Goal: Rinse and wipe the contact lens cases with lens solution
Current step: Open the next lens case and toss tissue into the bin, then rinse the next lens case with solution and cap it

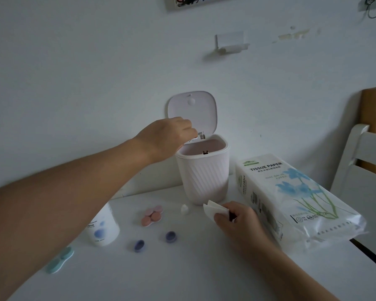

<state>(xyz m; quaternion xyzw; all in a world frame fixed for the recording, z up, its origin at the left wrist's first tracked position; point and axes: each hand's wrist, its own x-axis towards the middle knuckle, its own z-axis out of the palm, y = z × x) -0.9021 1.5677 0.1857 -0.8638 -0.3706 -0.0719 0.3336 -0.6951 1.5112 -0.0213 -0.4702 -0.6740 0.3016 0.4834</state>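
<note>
Left hand [172,135] pinches a small clear item, identity unclear, over the open pale-pink ribbed plastic bin [202,170]; right hand [234,220] grips folded white tissue [214,208]; likely emptying rinse; next, wipe; pink lens cases [152,216], purple caps [170,236] on white worktop [182,268].

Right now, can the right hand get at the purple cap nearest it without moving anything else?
Probably yes. The right hand sits just right of the purple cap with bare table between them, but it is already holding a tissue.
</note>
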